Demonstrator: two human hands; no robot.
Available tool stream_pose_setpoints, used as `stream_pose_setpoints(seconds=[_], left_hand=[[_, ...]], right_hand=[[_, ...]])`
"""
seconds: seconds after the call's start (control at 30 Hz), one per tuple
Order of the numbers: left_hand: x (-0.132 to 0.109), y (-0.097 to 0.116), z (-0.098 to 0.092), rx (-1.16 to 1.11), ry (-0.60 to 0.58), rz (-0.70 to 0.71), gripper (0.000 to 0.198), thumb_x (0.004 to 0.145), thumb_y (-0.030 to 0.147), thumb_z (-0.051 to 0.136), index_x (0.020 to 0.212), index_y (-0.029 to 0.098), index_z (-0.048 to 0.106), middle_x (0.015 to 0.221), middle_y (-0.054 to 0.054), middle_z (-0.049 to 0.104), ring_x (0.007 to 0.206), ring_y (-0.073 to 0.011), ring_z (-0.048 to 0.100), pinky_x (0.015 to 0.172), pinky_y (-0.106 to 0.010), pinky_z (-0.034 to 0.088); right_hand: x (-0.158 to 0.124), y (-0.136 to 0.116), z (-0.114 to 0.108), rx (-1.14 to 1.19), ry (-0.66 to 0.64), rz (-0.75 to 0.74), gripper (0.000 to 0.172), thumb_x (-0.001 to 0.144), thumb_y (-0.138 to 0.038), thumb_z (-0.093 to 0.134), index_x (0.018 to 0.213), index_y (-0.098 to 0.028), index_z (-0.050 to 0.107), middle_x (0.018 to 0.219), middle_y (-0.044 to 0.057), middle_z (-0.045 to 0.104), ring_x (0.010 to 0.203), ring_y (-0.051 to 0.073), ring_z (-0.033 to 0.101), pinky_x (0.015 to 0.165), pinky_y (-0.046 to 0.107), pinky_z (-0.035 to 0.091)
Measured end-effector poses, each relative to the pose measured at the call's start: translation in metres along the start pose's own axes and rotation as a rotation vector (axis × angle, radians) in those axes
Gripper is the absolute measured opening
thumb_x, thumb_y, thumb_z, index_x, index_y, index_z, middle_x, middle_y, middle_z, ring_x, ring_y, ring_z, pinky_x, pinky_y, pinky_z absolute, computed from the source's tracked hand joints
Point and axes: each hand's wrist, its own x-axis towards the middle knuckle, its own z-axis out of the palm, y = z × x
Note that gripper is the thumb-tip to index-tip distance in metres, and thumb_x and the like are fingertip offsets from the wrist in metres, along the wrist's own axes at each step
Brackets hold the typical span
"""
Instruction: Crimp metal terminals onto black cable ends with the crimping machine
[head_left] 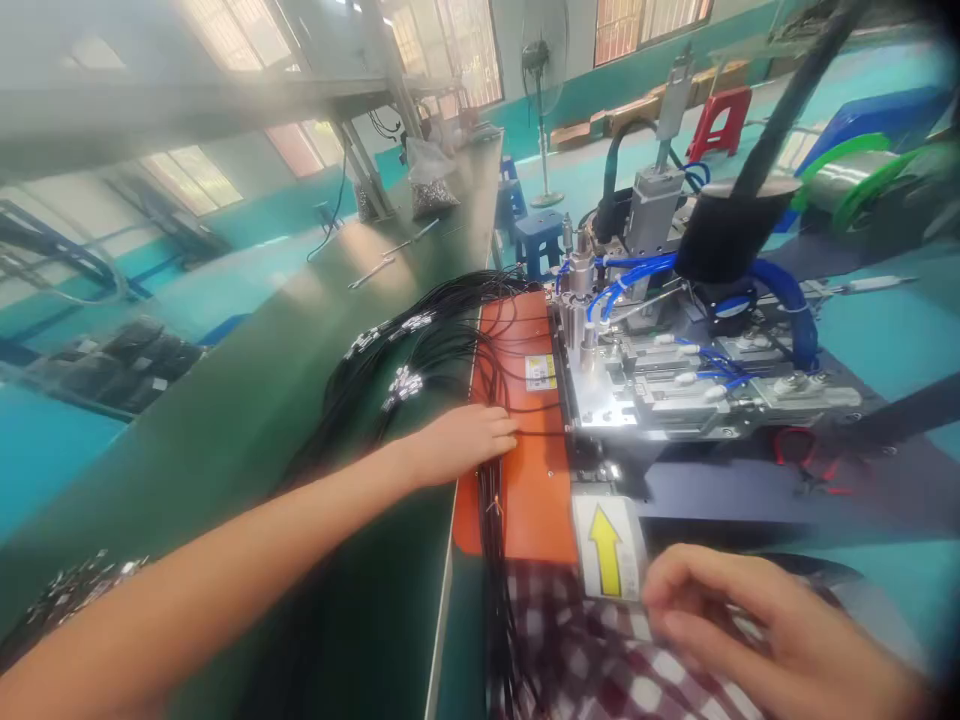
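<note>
**On the orange mat: a hand laid across black cables**

Under my left hand [466,438] lies a thick bundle of black cables [450,335]. The fingers are stretched out nearly flat, palm down, and rest on the strands without closing round them. I cannot see the thumb. The cables fan away beyond the fingertips and also run back beneath the wrist toward me. Below the hand they cross an orange mat [534,490]. To the outer side of the hand, small white connectors [405,384] tip some of the strands, lying on a long green bench [247,420].

Just past the fingertips, on the inner side, stands a metal machine [660,375] with blue tubing.

My right hand [750,630] is low and close to me, well apart from the left. Its fingers are loosely curled, and it is blurred, so I cannot tell whether it holds anything. Just beside its knuckles is a yellow arrow label [606,548], and beneath it is a checked cloth [592,665].
</note>
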Motion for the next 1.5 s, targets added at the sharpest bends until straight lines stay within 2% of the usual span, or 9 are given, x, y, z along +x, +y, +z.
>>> stream_pose_setpoints(seconds=[0.23,0.57,0.67,0.8,0.87,0.93,1.07,1.3,1.5], left_hand=[[0.02,-0.018,-0.01,0.387,-0.088,0.094,0.024,0.089,0.006,0.044,0.079,0.018,0.062,0.09,-0.01,0.064,0.092,-0.0221,0.056,0.085,-0.035,0.044],[-0.002,-0.018,-0.033,0.428,-0.067,0.096,0.024,0.084,0.004,0.046,0.086,0.019,0.065,0.097,-0.006,0.069,0.099,-0.0201,0.058,0.087,-0.031,0.048],[-0.013,-0.014,-0.038,0.392,0.015,0.03,0.028,0.087,0.006,0.042,0.094,0.02,0.065,0.113,-0.006,0.066,0.106,-0.0194,0.057,0.092,-0.032,0.048],[-0.026,-0.006,-0.037,0.35,0.161,-0.078,0.029,0.089,0.01,0.04,0.096,0.02,0.066,0.114,-0.008,0.063,0.106,-0.0196,0.057,0.091,-0.034,0.049],[-0.031,-0.002,-0.034,0.326,0.246,-0.124,0.029,0.09,0.011,0.039,0.095,0.02,0.066,0.115,-0.009,0.06,0.11,-0.0206,0.055,0.094,-0.036,0.048],[-0.037,0.0,-0.028,0.297,0.336,-0.17,0.028,0.091,0.012,0.04,0.094,0.021,0.067,0.112,-0.009,0.058,0.109,-0.0212,0.053,0.093,-0.038,0.047],[-0.049,0.0,-0.012,0.21,0.523,-0.282,0.024,0.092,0.018,0.043,0.097,0.02,0.067,0.1,-0.008,0.052,0.097,-0.0205,0.053,0.084,-0.036,0.048],[-0.045,-0.002,0.027,-0.058,0.63,-0.377,0.023,0.094,0.017,0.04,0.104,0.019,0.061,0.094,-0.005,0.06,0.083,-0.0148,0.059,0.075,-0.027,0.05],[-0.03,0.008,0.042,-0.202,0.701,-0.406,0.02,0.093,0.021,0.041,0.105,0.017,0.056,0.09,-0.004,0.064,0.079,-0.0146,0.062,0.075,-0.026,0.05]], right_hand=[[-0.008,-0.011,0.005,0.085,-0.213,0.059,0.023,0.091,-0.036,0.046,0.092,-0.023,0.064,0.093,0.005,0.069,0.092,0.021,0.064,0.074,0.025,0.05],[-0.013,0.003,0.0,0.08,-0.154,0.047,0.02,0.092,-0.033,0.047,0.086,-0.022,0.062,0.073,0.0,0.063,0.068,0.016,0.058,0.062,0.024,0.045],[0.018,-0.012,0.008,-0.072,-0.066,-0.103,0.024,0.097,-0.025,0.04,0.089,-0.021,0.062,0.078,0.002,0.066,0.072,0.016,0.061,0.067,0.026,0.047],[0.096,-0.05,0.038,-0.283,0.038,-0.177,0.021,0.091,-0.005,0.048,0.095,-0.013,0.066,0.098,0.012,0.068,0.094,0.021,0.063,0.085,0.034,0.047],[0.135,-0.068,0.054,-0.29,0.058,-0.145,0.013,0.091,-0.013,0.056,0.1,-0.012,0.066,0.104,0.012,0.067,0.097,0.022,0.063,0.087,0.037,0.049],[0.164,-0.082,0.066,-0.28,0.091,-0.105,0.028,0.092,-0.029,0.061,0.115,-0.014,0.061,0.117,0.01,0.062,0.102,0.022,0.063,0.086,0.041,0.052],[0.192,-0.089,0.071,-0.22,0.114,-0.018,0.033,0.092,-0.031,0.06,0.12,-0.015,0.058,0.12,0.01,0.061,0.101,0.023,0.063,0.084,0.042,0.054],[0.191,-0.089,0.059,-0.096,0.074,0.028,0.031,0.093,-0.033,0.059,0.119,-0.015,0.058,0.118,0.009,0.062,0.098,0.021,0.064,0.083,0.041,0.055],[0.144,-0.079,0.041,0.062,0.032,0.033,0.018,0.091,-0.018,0.051,0.078,-0.012,0.061,0.067,0.001,0.064,0.056,0.01,0.056,0.056,0.022,0.046]])
